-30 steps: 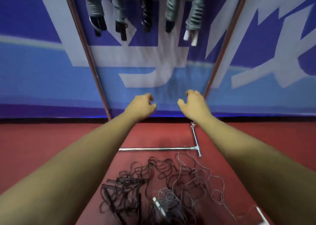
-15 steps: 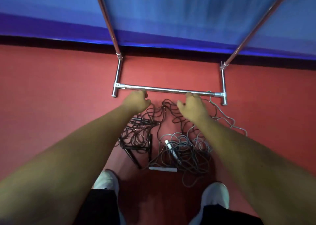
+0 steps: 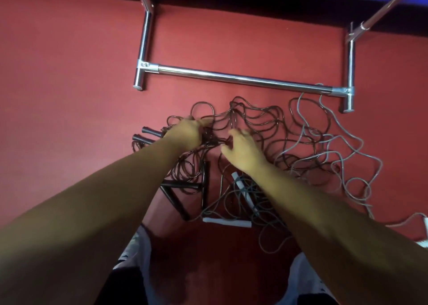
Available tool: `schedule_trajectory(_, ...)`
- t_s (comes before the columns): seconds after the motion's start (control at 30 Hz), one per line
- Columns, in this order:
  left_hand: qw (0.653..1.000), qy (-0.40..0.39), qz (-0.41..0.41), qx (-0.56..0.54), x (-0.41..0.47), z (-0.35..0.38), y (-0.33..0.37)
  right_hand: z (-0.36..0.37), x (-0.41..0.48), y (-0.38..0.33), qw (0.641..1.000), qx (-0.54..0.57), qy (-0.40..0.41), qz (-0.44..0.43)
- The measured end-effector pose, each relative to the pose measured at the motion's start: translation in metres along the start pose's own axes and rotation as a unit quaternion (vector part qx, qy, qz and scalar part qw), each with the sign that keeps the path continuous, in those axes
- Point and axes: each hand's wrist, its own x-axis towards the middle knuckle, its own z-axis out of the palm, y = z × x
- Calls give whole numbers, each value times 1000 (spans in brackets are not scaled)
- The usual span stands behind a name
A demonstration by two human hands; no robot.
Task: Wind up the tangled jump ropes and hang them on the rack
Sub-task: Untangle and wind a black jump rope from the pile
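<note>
A tangle of jump ropes lies on the red floor in front of the rack's chrome base bar. The black ropes fill the left and middle, with black handles at the left. The grey ropes spread to the right, and a white handle lies nearer to me. My left hand is down in the black cords, and its curled fingers grip a bunch of them. My right hand hovers just to the right, fingers bent, with the tips touching the black cords.
The rack's two chrome uprights rise from the base toward a blue wall banner at the top edge. My white shoes stand just behind the pile. Another white handle lies at the right edge.
My view tipped down from the hung ropes to the floor. Both hands dropped from in front of the banner into the pile, and the left closed on the black cords.
</note>
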Motion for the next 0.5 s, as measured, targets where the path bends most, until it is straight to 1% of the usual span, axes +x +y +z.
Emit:
schedule_trajectory(0.1, 1000, 11, 16, 5, 10, 3, -10, 15, 7, -5, 998, 50, -15, -24)
schedule_trajectory(0.17, 999, 29, 18, -5, 12, 0, -13, 23, 11, -8, 996, 84, 6, -38)
schedule_trajectory(0.27, 997, 28, 64, -34, 10, -19, -10, 27, 18, -13, 985, 158, 53, -36)
schedule_trajectory(0.33, 994, 38, 82, -68, 8, -39, -4, 18, 19, -22, 976, 207, 55, -43)
schedule_trajectory(0.43, 990, 69, 110, -49, 5, -68, 2, -13, 9, -35, 965, 252, 66, -40)
schedule_trajectory(0.5, 989, 75, 116, -43, -4, -87, 6, -42, -5, -44, 959, 274, 68, -39)
